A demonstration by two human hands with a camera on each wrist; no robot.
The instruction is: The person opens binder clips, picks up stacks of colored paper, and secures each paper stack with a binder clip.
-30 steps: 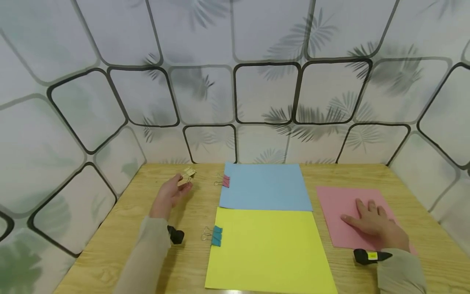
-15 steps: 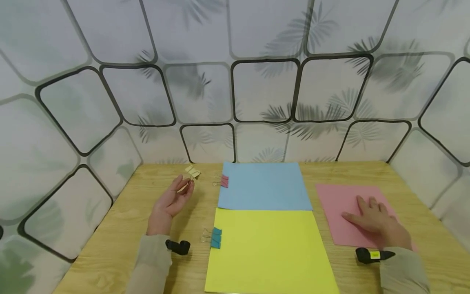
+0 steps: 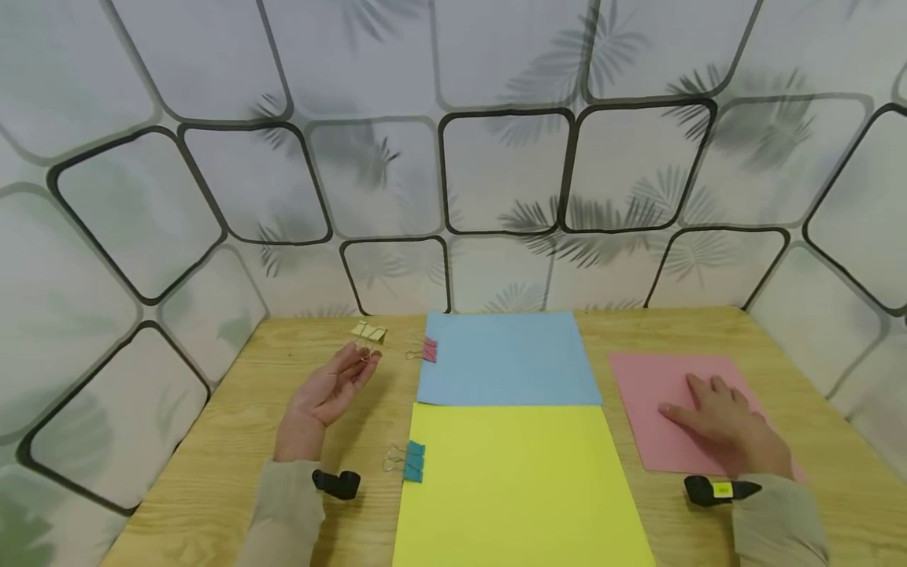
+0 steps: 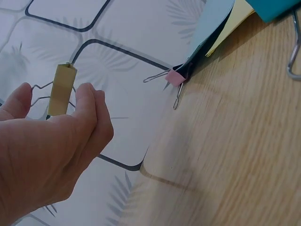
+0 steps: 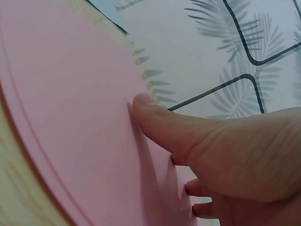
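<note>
My left hand [image 3: 329, 391], palm turned up, pinches the wire handles of a yellow binder clip [image 3: 370, 332] above the table's far left. In the left wrist view the clip's gold-yellow body [image 4: 62, 89] stands between thumb and fingers. On the right, my right hand [image 3: 726, 417] rests with spread fingers on the pink paper [image 3: 652, 394]. The right wrist view shows its thumb [image 5: 160, 120] against the pink sheet. Between the hands lie blue paper [image 3: 510, 358] with a pink binder clip [image 3: 429, 350] on its left edge, and yellow paper [image 3: 524, 488] with a teal binder clip [image 3: 414, 461].
The wooden table [image 3: 212, 472] meets a patterned curtain-like backdrop [image 3: 503, 173] at the back and both sides. Black cameras sit on the left wrist [image 3: 338, 483] and the right wrist [image 3: 719, 490].
My left hand has turned palm up, and the yellow binder clip has rotated with it, its body now lying above the fingertips. My right hand stays on the pink paper.
</note>
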